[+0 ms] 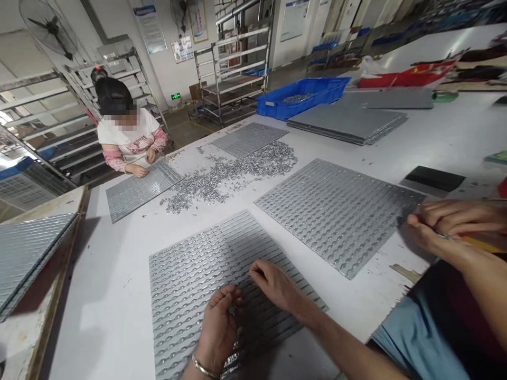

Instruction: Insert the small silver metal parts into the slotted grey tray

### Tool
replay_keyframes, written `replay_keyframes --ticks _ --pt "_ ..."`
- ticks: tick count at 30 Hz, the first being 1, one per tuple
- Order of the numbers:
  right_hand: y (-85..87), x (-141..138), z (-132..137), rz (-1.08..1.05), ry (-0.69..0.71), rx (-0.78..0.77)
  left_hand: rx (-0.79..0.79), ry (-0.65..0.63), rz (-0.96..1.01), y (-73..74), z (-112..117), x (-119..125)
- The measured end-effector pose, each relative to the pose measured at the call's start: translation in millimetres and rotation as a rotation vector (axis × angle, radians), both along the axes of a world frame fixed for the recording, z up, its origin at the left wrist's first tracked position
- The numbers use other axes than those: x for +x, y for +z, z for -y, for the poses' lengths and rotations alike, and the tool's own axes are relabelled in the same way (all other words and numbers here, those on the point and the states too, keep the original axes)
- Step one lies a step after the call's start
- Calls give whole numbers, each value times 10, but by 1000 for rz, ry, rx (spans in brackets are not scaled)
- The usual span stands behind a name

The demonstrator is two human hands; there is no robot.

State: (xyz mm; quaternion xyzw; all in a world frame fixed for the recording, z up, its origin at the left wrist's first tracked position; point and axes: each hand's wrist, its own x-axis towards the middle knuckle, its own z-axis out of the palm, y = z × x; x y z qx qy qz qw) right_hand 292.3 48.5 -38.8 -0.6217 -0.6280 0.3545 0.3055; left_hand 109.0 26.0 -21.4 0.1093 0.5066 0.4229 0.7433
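Observation:
Before me lies a grey ridged board (190, 264) with rows of small spindle-shaped metal pieces set along its grooves. My left hand (217, 327), a bangle on its wrist, is curled over the board's lower middle with a few of the small metal pieces showing at its fingers. Close by on the right, my right hand (277, 287) is over the board with thumb and fingertips pinched together. What is in that pinch, if anything, is too small to make out. My forearms hide the board's near edge.
Loose metal pieces (222, 177) lie heaped mid-table. A co-worker (129, 132) bends over another board (138, 190) across the table. At right, another person's hands (455, 227) work beside a filled board (336, 211). Stacked boards (344, 124) and a blue crate (273, 108) stand behind.

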Motion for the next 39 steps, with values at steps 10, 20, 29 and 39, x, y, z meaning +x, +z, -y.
replay_keyframes --ticks 10,20,29,39 --pt "115 42 5 -419 -69 -105 37 -42 -19 -63 61 -133" --pt "-47 56 -11 -67 73 20 0 28 -12 -3 67 -137" --pt "28 -78 -102 137 119 52 -68 48 1 -12 100 -171" --pt "1 -72 -212 166 91 -17 -80 11 -17 -36 75 -89"
